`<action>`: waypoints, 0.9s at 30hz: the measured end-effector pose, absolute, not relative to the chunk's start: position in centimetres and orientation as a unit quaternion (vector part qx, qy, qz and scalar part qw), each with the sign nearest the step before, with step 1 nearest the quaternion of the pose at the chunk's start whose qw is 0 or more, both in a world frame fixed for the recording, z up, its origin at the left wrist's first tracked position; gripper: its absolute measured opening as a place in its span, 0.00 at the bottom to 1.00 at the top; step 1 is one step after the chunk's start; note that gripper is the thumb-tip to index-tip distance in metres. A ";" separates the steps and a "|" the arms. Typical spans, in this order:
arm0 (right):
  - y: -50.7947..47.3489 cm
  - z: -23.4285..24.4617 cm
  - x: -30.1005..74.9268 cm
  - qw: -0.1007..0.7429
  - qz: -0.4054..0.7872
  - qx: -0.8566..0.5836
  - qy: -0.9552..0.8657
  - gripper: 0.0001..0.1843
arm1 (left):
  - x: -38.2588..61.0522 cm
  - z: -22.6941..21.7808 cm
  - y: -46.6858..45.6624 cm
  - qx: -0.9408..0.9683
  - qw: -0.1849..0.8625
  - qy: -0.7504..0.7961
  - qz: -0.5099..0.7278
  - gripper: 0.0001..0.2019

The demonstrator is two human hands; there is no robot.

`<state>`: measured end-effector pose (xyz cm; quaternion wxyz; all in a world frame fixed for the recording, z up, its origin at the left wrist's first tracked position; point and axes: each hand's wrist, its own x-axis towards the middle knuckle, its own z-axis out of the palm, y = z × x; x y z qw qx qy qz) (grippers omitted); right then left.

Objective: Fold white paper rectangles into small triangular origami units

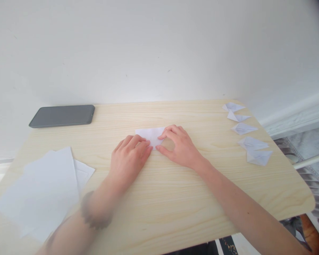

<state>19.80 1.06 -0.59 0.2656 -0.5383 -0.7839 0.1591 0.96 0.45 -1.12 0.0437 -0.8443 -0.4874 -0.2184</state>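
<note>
A small white sheet of paper (151,134), folded into a strip, lies flat at the middle of the wooden table (149,198). My left hand (130,156) covers its left part, with fingers curled and thumb pressed at its lower edge. At the right end, my right hand (178,147) grips the paper, its forefinger on the upper side and its thumb at the lower edge. The fingertips of both hands are close together but apart. Part of the paper is hidden beneath the fingers.
Several folded white paper pieces (244,128) lie in a column along the right edge. A stack of white sheets (48,187) rests at the left, near my left forearm. A dark grey phone-like slab (63,116) lies at the back left, by the white wall (149,49).
</note>
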 end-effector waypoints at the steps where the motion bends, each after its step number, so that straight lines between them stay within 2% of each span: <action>1: 1.1 -0.7 19.8 0.271 0.158 -0.538 -0.783 0.09 | 1.0 -1.1 0.4 -0.844 0.044 -0.487 -0.219 0.07; 5: 1.1 -0.8 19.8 0.271 0.153 -0.545 -0.779 0.08 | 0.9 -1.0 0.3 -0.844 0.046 -0.487 -0.220 0.07; 8: 1.1 -0.7 19.8 0.263 0.155 -0.544 -0.782 0.13 | 0.9 -1.0 0.3 -0.845 0.043 -0.486 -0.218 0.08; 14: 1.3 -1.0 19.8 0.270 0.155 -0.543 -0.780 0.08 | 0.9 -1.1 0.3 -0.845 0.034 -0.490 -0.213 0.08; 23: 1.0 -0.4 19.9 0.248 0.160 -0.538 -0.789 0.14 | 1.0 -0.6 0.5 -0.844 -0.003 -0.505 -0.182 0.08; 27: 1.2 -0.9 20.1 0.270 0.153 -0.535 -0.786 0.16 | 1.0 -0.8 0.7 -0.827 -0.038 -0.529 -0.187 0.15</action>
